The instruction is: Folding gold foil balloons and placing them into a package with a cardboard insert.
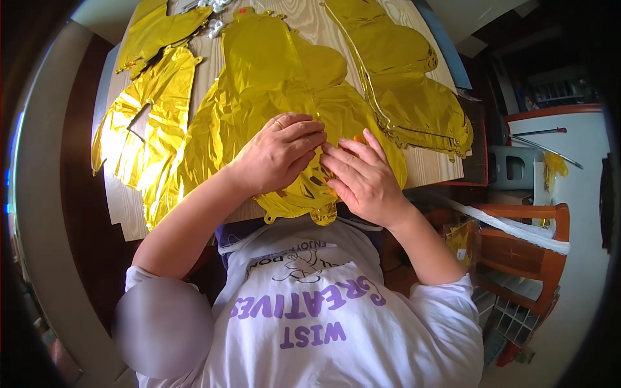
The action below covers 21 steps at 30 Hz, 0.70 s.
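Note:
Flat, crinkled gold foil balloons are spread over a wooden table. My left hand, with a ring on one finger, is closed on the near middle gold foil balloon, its fingers curled together. My right hand meets it from the other side, the fingers bent onto the same foil and the outer fingers a little apart. A small orange thing shows beside its fingers. The fingertips almost touch, and the foil between them is partly hidden. The balloon's lower rim with rounded tabs hangs over the table's near edge.
Another gold balloon with a pale cord along it lies at the right, more gold foil at the left. White small pieces sit at the far edge of the wooden table. A wooden chair stands right.

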Motion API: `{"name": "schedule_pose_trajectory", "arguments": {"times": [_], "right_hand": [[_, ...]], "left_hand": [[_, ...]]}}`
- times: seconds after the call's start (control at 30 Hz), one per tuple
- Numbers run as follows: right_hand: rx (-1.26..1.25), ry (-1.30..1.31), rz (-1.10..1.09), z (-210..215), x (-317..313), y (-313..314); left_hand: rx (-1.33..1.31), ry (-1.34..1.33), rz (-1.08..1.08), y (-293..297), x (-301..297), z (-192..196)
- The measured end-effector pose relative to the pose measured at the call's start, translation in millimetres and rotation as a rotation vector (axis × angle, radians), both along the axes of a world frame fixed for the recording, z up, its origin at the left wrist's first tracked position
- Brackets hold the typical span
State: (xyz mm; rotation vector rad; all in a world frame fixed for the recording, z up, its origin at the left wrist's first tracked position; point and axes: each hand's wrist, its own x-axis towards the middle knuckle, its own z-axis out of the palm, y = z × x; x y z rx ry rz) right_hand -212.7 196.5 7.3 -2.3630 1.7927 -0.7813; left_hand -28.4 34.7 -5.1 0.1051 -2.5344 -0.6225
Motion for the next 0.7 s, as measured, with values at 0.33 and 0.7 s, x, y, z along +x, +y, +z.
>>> {"name": "schedule_pose_trajectory", "arguments": {"times": [0.33,0.7], "right_hand": [[-0.076,0.111,0.104,2.9,2.1,15.1],[-0.075,-0.174,-0.027,5.9,0.7,-11.8]], "left_hand": [[0.019,-0.007,0.037,1.9,0.2,2.0],[0.039,-0.004,0.008,-1.6,3.3,1.4]]}}
